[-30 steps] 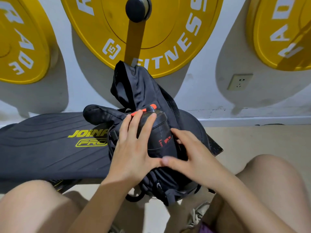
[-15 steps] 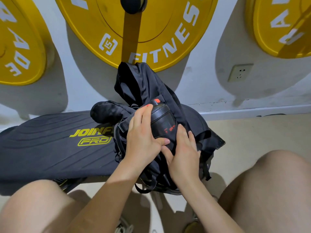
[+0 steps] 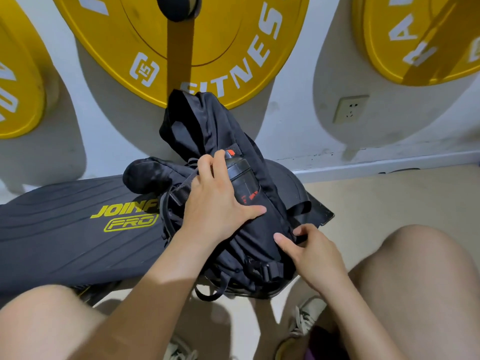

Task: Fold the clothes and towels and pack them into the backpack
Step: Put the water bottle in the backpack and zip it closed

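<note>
Wall: pale wall (image 3: 298,126) hung with yellow weight plates (image 3: 233,35); a socket (image 3: 350,109) sits at 2 o'clock.
Table: black padded table (image 3: 65,229) reaching in from 9 o'clock, with yellow lettering near its middle.
Backpack: black backpack (image 3: 207,126) stands on the table's right end at the centre of view, its top slumped against the wall at 12 o'clock.
Clothes and towels: none show outside the pack; whether any are inside cannot be told.
Bottle: dark bottle (image 3: 244,180) with a red-marked lid, its lower part sunk in a side pocket of the backpack.
Left hand: left hand (image 3: 215,203) grips the bottle, fingers wrapped over its left side up to the lid, thumb stretched toward 3 o'clock across the pocket cloth.
Right hand: right hand (image 3: 314,253) at 4 o'clock pinches the backpack's cloth between thumb and fingertips, wrist low over the knee.
Step in hand: likely seating the bottle in its pocket.
Doing it well: the right hand should pull the pocket edge taut and away while the left hand pushes straight down along the bottle's axis, keeping the pack from tipping off the table's end.
</note>
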Demonstrator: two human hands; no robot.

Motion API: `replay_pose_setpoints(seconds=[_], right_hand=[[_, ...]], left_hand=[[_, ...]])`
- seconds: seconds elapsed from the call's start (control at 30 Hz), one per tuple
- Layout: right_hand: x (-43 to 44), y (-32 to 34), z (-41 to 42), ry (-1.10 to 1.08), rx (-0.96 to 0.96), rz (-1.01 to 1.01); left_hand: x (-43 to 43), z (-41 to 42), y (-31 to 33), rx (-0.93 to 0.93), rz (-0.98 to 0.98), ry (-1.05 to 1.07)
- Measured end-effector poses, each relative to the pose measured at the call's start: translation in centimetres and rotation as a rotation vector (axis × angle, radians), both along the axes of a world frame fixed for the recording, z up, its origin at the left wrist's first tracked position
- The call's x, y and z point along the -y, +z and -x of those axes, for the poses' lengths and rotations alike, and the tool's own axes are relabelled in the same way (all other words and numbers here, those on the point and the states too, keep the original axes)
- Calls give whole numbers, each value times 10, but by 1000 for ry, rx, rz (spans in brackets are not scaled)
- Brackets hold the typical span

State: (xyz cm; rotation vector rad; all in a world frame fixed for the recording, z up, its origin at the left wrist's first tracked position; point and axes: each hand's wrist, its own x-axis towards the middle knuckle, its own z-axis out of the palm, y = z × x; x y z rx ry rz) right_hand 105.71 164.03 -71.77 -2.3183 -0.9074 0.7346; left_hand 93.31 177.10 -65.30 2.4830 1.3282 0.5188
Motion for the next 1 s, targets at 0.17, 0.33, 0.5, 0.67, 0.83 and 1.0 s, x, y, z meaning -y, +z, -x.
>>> replay_pose_setpoints(seconds=[0.17,0.33,0.5,0.67,0.83,1.0], right_hand=[[-3,-3,3,84,23,-23],[-14,20,8,265,310,128],[-45,58,3,213,328,-310],[-70,79,-1,437,627,-310],[-70,98,-1,455,720,-167],[-87,145,-17,559,290,-87]], left_hand=[[6,-11,-20,100,-122,44],[27,-34,-22,-20,-217,65],[33,-24,12,71,-141,-198],[8,39,50,314,-80,-379],[-80,113,31,-368,-69,74],[-120,107,41,57,-91,-43]])
